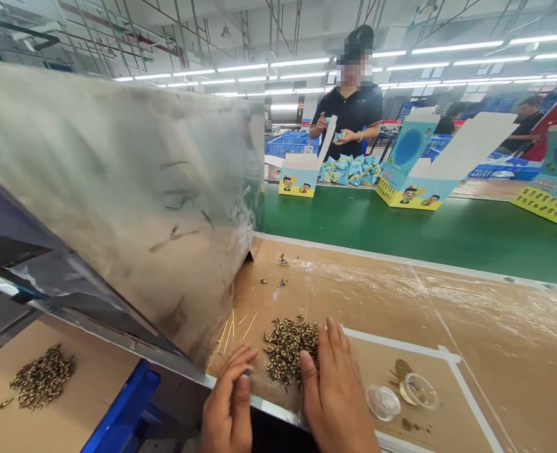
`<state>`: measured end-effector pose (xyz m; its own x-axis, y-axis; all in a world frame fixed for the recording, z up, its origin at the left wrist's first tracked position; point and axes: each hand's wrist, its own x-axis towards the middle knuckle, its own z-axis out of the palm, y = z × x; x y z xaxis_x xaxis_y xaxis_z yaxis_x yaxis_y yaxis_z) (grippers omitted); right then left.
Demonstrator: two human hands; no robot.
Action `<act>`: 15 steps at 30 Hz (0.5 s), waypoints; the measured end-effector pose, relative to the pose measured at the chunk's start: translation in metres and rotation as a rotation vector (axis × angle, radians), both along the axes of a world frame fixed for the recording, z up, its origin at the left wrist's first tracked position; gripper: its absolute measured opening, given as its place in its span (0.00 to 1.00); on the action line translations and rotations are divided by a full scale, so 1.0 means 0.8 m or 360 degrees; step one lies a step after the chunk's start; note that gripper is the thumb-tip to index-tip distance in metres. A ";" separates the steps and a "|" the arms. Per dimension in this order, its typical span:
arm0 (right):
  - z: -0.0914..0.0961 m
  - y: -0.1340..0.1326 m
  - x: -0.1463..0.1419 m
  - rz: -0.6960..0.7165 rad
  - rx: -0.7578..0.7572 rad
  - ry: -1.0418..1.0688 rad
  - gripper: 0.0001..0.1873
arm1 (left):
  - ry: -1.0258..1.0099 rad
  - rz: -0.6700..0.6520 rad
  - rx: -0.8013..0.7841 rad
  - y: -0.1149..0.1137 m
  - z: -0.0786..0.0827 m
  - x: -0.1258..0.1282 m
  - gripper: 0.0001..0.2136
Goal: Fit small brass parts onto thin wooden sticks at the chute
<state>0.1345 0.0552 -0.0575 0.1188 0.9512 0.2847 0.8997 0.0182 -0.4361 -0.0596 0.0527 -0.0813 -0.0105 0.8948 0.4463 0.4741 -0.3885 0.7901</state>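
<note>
A heap of small brown-and-white patterned pieces (285, 346) lies near the front edge of the plastic-covered brown work surface (401, 302). My right hand (335, 390) lies flat on the surface with fingers stretched out, its fingertips against the right side of the heap. To the left of the heap, my left hand (229, 402) pinches thumb and forefinger together, perhaps on one tiny piece; I cannot make it out. A few thin sticks (234, 327) lie just beyond the left hand.
A big slanted metal chute (118, 189) fills the left. Two small clear round lids (401, 393) sit right of my hand. Another heap of pieces (40, 377) lies on cardboard far left. Across the green conveyor (424, 226), a person handles packets beside open printed boxes (415, 182).
</note>
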 end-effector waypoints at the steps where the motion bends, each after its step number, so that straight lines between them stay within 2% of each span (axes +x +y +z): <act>1: -0.008 -0.004 -0.003 -0.0078 0.0025 0.0032 0.48 | -0.0069 0.0042 -0.0050 -0.007 -0.006 0.001 0.11; 4: -0.026 -0.003 -0.026 -0.0149 0.0082 0.0100 0.49 | -0.0021 0.0092 -0.0091 -0.021 -0.023 0.008 0.14; 7: -0.025 0.006 -0.050 -0.0088 0.0142 0.0135 0.44 | 0.0083 0.0088 -0.0080 -0.022 -0.030 0.017 0.16; 10: -0.011 -0.001 -0.054 -0.0006 0.0238 0.0164 0.37 | 0.0024 0.0093 -0.0051 -0.019 -0.019 0.024 0.17; 13: -0.003 -0.031 -0.032 -0.0063 0.0427 0.0286 0.27 | -0.0241 0.0140 -0.0134 -0.026 0.003 0.027 0.16; 15: -0.005 -0.054 -0.012 -0.0081 0.0428 0.0337 0.20 | -0.0441 0.0224 -0.0214 -0.036 0.017 0.027 0.15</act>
